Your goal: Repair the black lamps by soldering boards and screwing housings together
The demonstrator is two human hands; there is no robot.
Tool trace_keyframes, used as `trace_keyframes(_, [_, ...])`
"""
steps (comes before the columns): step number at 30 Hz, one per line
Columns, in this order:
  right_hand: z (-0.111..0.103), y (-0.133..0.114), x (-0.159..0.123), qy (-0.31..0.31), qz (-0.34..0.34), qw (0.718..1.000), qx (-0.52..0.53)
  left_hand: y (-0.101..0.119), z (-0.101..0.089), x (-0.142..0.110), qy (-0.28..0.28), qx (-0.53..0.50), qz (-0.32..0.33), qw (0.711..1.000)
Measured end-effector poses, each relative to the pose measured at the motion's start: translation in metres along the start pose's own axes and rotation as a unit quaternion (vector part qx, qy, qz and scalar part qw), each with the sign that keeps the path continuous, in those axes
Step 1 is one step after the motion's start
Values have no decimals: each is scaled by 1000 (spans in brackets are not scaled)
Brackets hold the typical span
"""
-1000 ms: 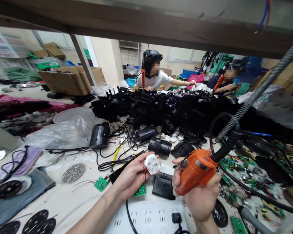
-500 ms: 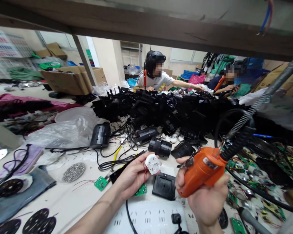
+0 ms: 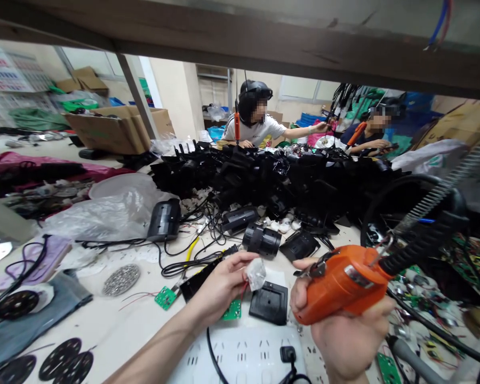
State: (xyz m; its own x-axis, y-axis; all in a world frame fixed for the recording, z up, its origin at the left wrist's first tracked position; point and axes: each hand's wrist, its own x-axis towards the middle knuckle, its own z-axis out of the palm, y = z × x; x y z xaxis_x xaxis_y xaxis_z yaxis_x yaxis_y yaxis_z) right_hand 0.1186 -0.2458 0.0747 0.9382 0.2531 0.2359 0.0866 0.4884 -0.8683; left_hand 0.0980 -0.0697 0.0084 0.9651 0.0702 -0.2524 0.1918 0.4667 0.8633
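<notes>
My left hand pinches a small whitish clear plastic lens piece with a red wire trailing from it. Just below the fingers a green circuit board is partly covered by my hand. My right hand is wrapped around an orange electric screwdriver, its black cord and a spring rising to the upper right. The tool's tip cannot be made out. Between the two hands lies a black square housing on the table.
A white power strip with a black plug lies in front. Beyond my hands are black cylindrical housings and a large black pile. A dish of screws sits at left. Across the table, two people work. A shelf beam crosses overhead.
The lens piece has turned in my left fingers, its round cups no longer facing me. My right hand and the screwdriver have shifted slightly right. A co-worker's outstretched arm has risen.
</notes>
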Motion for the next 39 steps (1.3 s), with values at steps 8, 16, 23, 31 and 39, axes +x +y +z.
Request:
trace_keyframes(8, [-10, -1, -4, 9, 11, 1000, 1, -8, 17, -10, -129, 575, 228, 776])
trace_keyframes(16, [-9, -2, -4, 38, 10, 999, 1, -8, 25, -4, -178, 638, 272, 698])
trace_keyframes(23, [-7, -2, -1, 38, -13, 999, -18, -2, 33, -4, -197, 695, 263, 640])
trace_keyframes(31, [-3, -5, 2, 49, -28, 998, -29, -9, 32, 3, -168, 597, 231, 750])
trace_keyframes(39, [2, 11, 10, 51, -79, 996, 0, -27, 16, 4, -73, 555, 194, 806])
